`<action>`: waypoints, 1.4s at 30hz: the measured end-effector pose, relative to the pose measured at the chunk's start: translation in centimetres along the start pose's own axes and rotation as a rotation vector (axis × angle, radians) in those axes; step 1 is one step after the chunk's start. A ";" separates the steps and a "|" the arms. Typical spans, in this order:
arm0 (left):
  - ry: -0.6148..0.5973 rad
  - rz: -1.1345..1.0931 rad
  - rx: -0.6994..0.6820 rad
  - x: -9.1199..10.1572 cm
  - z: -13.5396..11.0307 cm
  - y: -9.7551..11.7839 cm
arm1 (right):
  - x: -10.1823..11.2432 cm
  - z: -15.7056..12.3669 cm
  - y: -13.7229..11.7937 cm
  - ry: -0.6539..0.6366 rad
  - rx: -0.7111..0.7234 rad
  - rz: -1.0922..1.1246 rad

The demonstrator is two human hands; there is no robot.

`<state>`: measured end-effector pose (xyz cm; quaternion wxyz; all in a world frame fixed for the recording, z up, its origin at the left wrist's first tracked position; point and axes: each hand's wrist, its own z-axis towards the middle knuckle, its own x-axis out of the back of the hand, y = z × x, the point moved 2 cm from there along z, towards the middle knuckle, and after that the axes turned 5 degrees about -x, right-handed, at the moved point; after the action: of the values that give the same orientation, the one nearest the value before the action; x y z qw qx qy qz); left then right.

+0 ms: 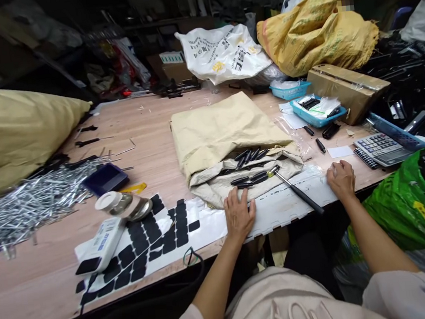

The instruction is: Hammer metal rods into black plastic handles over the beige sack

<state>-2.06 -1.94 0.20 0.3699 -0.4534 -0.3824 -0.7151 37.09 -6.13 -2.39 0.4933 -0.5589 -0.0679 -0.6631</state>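
Observation:
My left hand (238, 214) lies flat, fingers stretched, on a white backing sheet (277, 206) at the table's front edge. Just beyond its fingertips, slim black handle pieces (250, 178) rest on an open tan sack (219, 133). My right hand (341, 179) rests on the sheet's right end with its fingers curled down; nothing shows in it. A black-handled hammer (298, 191) lies slanted between the two hands, its head on the sack's mouth.
Black adhesive pads on white sheets (148, 241), a glass jar (124, 204) and a white box (101, 243) lie left. Metal rods (25, 205) pile far left. Blue baskets (316, 112), a cardboard box (348, 88), a calculator (380, 146), and a green bag (408, 206) crowd the right.

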 end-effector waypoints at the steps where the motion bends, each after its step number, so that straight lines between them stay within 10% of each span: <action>1: -0.007 0.005 0.005 0.0 0.1 0.1 | 0.0 0.2 0.0 0.003 -0.008 0.002; 42: -0.039 -0.009 0.050 0.1 0.3 1.1 | 0.7 0.9 -1.0 -0.003 0.026 -0.107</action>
<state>-1.04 -2.17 0.62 0.3702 -0.4561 -0.4094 -0.6981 37.02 -5.42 -1.02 0.4644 -0.5487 -0.1071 -0.6869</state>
